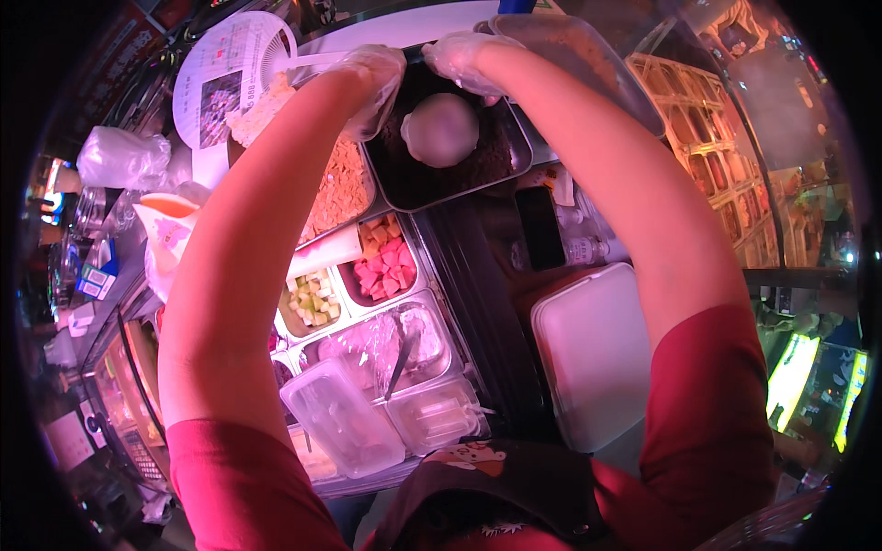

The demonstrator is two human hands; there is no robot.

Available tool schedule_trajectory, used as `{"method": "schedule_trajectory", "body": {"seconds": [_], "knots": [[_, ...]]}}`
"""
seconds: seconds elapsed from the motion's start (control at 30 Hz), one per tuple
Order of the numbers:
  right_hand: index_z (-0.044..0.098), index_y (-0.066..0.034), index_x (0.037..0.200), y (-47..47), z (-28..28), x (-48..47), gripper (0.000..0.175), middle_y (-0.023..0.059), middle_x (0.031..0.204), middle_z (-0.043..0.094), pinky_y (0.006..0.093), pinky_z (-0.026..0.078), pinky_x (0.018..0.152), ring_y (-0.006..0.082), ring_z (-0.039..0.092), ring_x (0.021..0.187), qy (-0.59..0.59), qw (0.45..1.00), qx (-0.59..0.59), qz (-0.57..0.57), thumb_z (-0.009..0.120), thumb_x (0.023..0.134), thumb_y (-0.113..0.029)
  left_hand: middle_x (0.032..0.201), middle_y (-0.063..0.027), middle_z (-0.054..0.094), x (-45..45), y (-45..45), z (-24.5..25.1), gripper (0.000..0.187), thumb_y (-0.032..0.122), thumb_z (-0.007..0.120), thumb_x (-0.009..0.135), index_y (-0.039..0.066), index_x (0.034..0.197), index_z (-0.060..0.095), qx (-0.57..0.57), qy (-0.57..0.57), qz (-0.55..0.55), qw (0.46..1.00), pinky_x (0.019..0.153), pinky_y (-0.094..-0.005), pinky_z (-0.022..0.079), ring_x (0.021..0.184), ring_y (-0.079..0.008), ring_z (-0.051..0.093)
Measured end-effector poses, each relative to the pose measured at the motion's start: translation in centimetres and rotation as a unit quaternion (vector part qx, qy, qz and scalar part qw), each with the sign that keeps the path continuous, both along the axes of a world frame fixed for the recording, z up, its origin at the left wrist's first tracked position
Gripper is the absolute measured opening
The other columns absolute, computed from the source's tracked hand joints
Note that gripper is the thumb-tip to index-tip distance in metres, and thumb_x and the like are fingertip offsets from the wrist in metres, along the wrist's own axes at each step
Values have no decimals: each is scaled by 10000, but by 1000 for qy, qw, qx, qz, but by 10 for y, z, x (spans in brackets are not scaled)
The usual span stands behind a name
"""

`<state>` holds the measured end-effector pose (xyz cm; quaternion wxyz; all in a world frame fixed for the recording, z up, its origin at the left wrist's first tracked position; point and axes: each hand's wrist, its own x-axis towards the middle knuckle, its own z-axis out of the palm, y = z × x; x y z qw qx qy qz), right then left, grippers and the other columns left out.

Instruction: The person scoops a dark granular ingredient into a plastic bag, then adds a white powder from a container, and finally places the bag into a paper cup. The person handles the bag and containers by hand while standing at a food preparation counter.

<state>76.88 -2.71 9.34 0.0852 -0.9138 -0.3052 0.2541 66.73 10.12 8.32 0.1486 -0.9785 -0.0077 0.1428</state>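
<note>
Both my hands wear clear plastic gloves and reach to the far part of a metal tray (459, 195) holding dark crumbs (493, 155). A pale, round dough-like ball (439, 130) sits on the crumbs, nearer to me than my hands. My left hand (372, 82) is over the tray's left edge. Beside it, a tray of pale flakes (342, 189) is partly covered by my left forearm. My right hand (467, 63) is at the far right rim. The fingers of both hands are largely hidden, so a grip cannot be made out.
Nearer to me are bins of pink cubes (384, 270) and pale green cubes (315, 300), and a film-covered bin with a dark-handled utensil (403, 361). A phone (539, 227) and a white lidded box (596, 358) lie at right. A printed hand fan (220, 76) is at the far left.
</note>
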Motion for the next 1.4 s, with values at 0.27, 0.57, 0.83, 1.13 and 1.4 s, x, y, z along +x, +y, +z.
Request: {"method": "schedule_trajectory", "body": {"seconds": [0.27,0.57,0.83,1.13,1.4], "knots": [[687,-40,1157,28,-22,-6,289,109,1047,748,424,585,861,284,733,982,9,998,-6,59,586,938,-199,1040,-158,725,26,38,-58,591,49,900,652,34,1189,654,-105,46,-12,993,801,-361,587,967,-265,715],[713,-150,1266,-20,-7,2,362,138,1282,702,402,539,927,328,667,1143,-246,910,16,332,532,959,-87,1294,-162,670,6,7,-23,624,370,788,880,37,1372,600,-627,-86,457,625,898,-457,530,1022,-311,668],[712,-69,1200,-32,-13,-4,294,135,1119,715,394,520,851,275,653,960,11,988,142,60,599,980,-228,1082,-96,727,-27,-81,71,376,298,722,897,19,1148,698,-575,-82,506,637,945,-340,534,981,-221,672],[688,4,1190,-62,26,-68,319,150,1115,698,386,536,852,287,673,919,108,967,170,-158,643,966,-218,909,-109,714,-26,-49,41,181,206,670,919,45,989,712,-210,15,151,966,706,-359,555,796,-210,684],[745,-85,1123,-58,-54,-28,217,41,1110,739,338,580,883,223,714,991,-131,944,-144,265,625,945,-112,914,-154,718,-46,-22,-26,195,189,639,948,45,1054,714,-161,30,41,986,710,-396,571,814,-277,712]]}}
